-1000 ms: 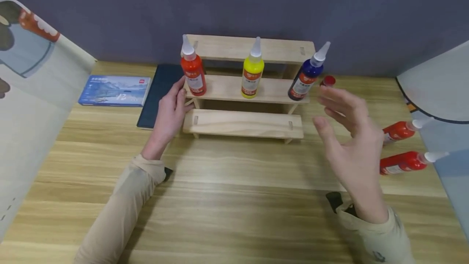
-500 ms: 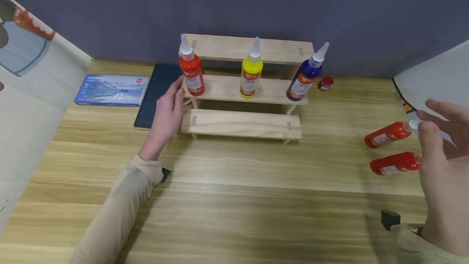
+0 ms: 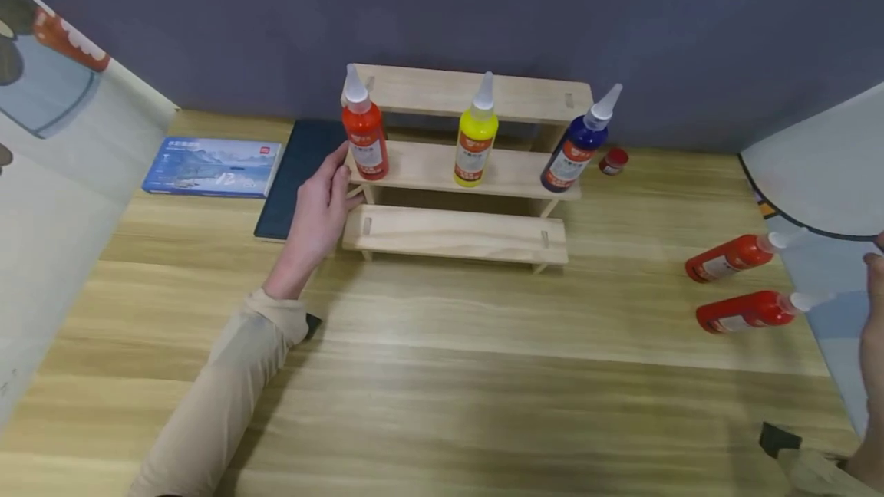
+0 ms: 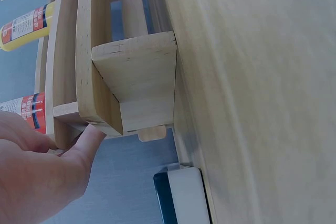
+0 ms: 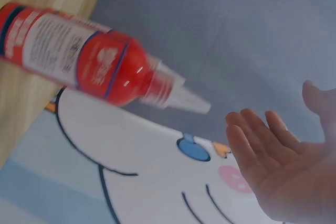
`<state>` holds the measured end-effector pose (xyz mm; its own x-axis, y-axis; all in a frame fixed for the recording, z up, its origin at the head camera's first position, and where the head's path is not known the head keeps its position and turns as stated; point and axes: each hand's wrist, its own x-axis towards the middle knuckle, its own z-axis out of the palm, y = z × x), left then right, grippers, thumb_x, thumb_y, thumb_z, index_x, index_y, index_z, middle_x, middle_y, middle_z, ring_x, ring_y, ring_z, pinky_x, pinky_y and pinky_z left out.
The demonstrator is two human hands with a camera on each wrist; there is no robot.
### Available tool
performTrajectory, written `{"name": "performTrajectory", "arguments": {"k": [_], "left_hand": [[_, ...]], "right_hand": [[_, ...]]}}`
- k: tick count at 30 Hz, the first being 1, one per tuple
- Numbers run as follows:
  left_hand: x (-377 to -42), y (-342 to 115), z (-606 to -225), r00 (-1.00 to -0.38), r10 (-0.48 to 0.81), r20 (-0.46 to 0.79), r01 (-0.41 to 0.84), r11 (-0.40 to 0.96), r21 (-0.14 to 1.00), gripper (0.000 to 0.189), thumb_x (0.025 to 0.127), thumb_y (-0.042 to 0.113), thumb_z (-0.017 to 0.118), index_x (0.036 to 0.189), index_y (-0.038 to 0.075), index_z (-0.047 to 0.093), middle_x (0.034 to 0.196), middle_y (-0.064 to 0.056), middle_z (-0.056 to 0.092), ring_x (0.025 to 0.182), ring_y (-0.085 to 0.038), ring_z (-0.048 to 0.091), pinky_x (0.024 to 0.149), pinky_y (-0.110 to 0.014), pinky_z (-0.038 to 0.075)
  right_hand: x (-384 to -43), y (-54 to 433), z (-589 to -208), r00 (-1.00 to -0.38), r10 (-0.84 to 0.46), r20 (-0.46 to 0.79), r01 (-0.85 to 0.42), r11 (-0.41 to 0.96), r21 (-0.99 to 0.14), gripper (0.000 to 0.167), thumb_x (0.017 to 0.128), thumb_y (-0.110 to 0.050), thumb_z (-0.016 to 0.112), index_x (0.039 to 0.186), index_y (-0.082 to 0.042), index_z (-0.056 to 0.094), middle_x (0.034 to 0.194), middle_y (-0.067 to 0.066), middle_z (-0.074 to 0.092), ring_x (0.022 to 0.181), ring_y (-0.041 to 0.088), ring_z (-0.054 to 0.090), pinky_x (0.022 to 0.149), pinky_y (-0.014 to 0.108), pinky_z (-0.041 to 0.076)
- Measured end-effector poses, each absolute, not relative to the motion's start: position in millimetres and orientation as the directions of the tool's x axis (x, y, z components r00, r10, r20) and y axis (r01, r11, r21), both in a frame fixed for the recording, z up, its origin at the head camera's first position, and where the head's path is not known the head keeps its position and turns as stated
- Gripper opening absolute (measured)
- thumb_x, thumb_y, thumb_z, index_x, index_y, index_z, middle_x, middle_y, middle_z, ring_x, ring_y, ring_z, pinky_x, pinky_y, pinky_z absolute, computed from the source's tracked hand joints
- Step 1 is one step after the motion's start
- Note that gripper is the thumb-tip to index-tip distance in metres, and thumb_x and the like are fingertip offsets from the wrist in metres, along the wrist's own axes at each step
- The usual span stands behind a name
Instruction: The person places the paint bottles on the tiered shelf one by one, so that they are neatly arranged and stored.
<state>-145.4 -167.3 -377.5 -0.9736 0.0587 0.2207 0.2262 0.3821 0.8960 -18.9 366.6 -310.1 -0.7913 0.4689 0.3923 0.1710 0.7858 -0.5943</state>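
My left hand [image 3: 321, 205] grips the left end of a stepped wooden shelf [image 3: 456, 232], thumb and fingers pinching the board's corner in the left wrist view. Red [image 3: 366, 143], yellow [image 3: 475, 140] and dark blue [image 3: 575, 150] paint bottles with white pointed nozzles stand in a row on its middle step. Mostly cut off at the head view's right edge is my right hand [image 3: 873, 343]. In the right wrist view its palm shows with straight fingers, holding nothing, apart from a red paint bottle [image 5: 105, 56]. Two red bottles stand upright on the table's right side, the farther one [image 3: 728, 258] and the nearer one [image 3: 749, 311].
A small red jar [image 3: 613, 161] sits right of the shelf. On the left, a blue picture box [image 3: 214, 167] lies beside a dark flat book-like thing [image 3: 290, 194]. A dark grey partition [image 3: 442, 6] rises behind the wooden table [image 3: 428, 374].
The right hand has moved away from beside the blue bottle, past the two red bottles to the far right edge. The left hand keeps its place on the shelf.
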Motion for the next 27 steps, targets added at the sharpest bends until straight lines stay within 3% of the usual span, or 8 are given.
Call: {"name": "performTrajectory", "arguments": {"k": [6,14,19,24,27], "left_hand": [[-146,-167,-375,-0.975,0.056,0.214,0.219,0.389,0.895,0.048,0.118,0.012,0.039,0.164,-0.003,0.038,0.16,-0.023,0.047,0.122,-0.044,0.067,0.098,-0.048,0.061],[-145,-166,-374,-0.977,0.053,0.205,0.209,0.376,0.903,0.048,0.118,0.012,0.039,0.164,-0.003,0.038,0.161,-0.022,0.046,0.121,-0.044,0.068,0.099,-0.046,0.061],[-145,-167,-374,-0.979,0.056,0.195,0.202,0.374,0.905,0.048,0.118,0.011,0.039,0.164,-0.004,0.037,0.162,-0.024,0.045,0.122,-0.045,0.067,0.1,-0.047,0.06],[-145,-167,-375,-0.982,0.056,0.182,0.19,0.37,0.909,0.049,0.118,0.011,0.039,0.164,-0.004,0.036,0.162,-0.025,0.045,0.124,-0.045,0.066,0.101,-0.047,0.06],[-144,-167,-375,-0.983,0.054,0.177,0.185,0.371,0.91,0.049,0.118,0.011,0.038,0.164,-0.005,0.035,0.162,-0.025,0.044,0.124,-0.046,0.066,0.101,-0.047,0.06]], "right_hand": [[-16,371,-319,-0.779,0.486,0.397,0.2,0.792,-0.576,0.047,0.119,-0.028,0.04,0.16,-0.007,0.048,0.161,0.014,0.049,0.148,0.004,0.042,0.124,0.018,0.025],[-10,369,-330,-0.78,0.557,0.284,0.293,0.727,-0.621,0.054,0.117,-0.03,0.04,0.164,-0.002,0.038,0.166,0.022,0.041,0.157,0.02,0.033,0.131,0.031,0.017],[-7,373,-339,-0.768,0.57,0.292,0.307,0.728,-0.613,0.054,0.117,-0.032,0.043,0.163,-0.005,0.041,0.164,0.02,0.045,0.156,0.017,0.036,0.13,0.029,0.021],[-2,379,-351,-0.775,0.558,0.295,0.302,0.738,-0.603,0.048,0.117,-0.023,0.046,0.163,-0.009,0.042,0.163,0.017,0.047,0.152,0.009,0.039,0.128,0.027,0.027],[2,383,-358,-0.8,0.538,0.266,0.291,0.736,-0.611,0.051,0.117,-0.019,0.048,0.165,-0.006,0.038,0.164,0.02,0.044,0.155,0.015,0.037,0.13,0.032,0.026]]}}
